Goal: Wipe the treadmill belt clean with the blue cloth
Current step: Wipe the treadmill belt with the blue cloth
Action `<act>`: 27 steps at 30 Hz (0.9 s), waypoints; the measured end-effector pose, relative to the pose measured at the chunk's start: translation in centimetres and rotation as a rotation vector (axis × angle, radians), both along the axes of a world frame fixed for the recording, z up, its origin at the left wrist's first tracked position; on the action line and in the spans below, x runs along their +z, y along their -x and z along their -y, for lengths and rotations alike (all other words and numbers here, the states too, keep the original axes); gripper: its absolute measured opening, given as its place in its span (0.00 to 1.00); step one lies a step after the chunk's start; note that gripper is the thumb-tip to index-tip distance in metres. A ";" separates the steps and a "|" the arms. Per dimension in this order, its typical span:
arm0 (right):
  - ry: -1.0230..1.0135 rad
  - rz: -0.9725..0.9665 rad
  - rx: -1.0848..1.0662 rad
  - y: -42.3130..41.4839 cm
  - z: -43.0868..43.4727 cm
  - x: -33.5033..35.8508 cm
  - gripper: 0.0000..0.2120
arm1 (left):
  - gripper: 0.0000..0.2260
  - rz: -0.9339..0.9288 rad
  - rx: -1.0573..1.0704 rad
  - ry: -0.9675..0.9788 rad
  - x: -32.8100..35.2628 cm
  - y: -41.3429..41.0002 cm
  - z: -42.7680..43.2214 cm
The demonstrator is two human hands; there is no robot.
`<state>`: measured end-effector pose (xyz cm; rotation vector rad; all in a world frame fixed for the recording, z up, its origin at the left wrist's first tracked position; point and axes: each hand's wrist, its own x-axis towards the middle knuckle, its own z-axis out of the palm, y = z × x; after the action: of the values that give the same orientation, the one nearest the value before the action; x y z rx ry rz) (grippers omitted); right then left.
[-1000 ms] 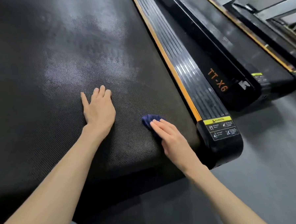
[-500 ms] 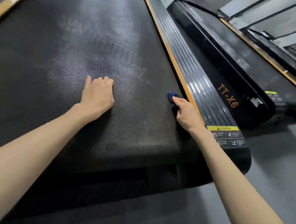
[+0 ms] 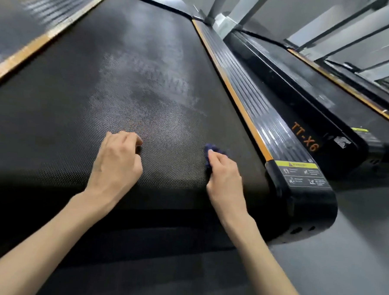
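The black textured treadmill belt [image 3: 129,80] stretches away from me, with a pale dusty patch along its middle. My right hand [image 3: 225,173] grips the small blue cloth [image 3: 211,150] and presses it on the belt near its rear end, a little left of the right side rail. Most of the cloth is hidden under the fingers. My left hand [image 3: 117,161] rests on the belt to the left of it, fingers curled under, holding nothing.
An orange-edged ribbed side rail [image 3: 254,105] with a yellow warning label [image 3: 300,173] bounds the belt on the right. A second treadmill [image 3: 315,101] marked TT-X6 lies further right. Another rail [image 3: 37,37] runs at the left. Grey floor [image 3: 352,257] lies behind the deck.
My right hand has slid the cloth leftward, away from the orange rail onto the belt. My left hand's fingers have curled in. The camera has tilted up, showing more of the belt.
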<state>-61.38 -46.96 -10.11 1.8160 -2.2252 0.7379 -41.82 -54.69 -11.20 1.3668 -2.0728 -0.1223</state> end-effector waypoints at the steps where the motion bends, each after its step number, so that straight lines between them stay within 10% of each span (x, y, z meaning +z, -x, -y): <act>1: 0.030 -0.008 0.083 -2.3 0.1 -0.6 0.24 | 0.14 0.004 0.027 0.029 -0.5 0.0 -0.3; 6: 0.081 0.016 0.263 -2.9 -0.5 -0.9 0.23 | 0.14 0.023 0.010 0.079 -0.8 -0.2 -0.7; 13: 0.020 0.095 -0.232 3.1 0.4 0.3 0.18 | 0.11 0.042 0.004 0.084 -1.0 0.0 -0.9; 20: 0.068 0.028 0.359 -6.1 2.7 -0.2 0.21 | 0.16 0.022 0.021 0.107 -1.1 -0.2 -0.6; 27: -0.102 0.061 -0.150 6.1 1.1 1.0 0.20 | 0.15 -0.076 -0.033 0.029 -1.2 -0.9 -0.4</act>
<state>-67.48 -48.07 -9.09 1.6672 -2.4479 0.6720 -40.92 -54.25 -12.41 1.2917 -2.0269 -0.1544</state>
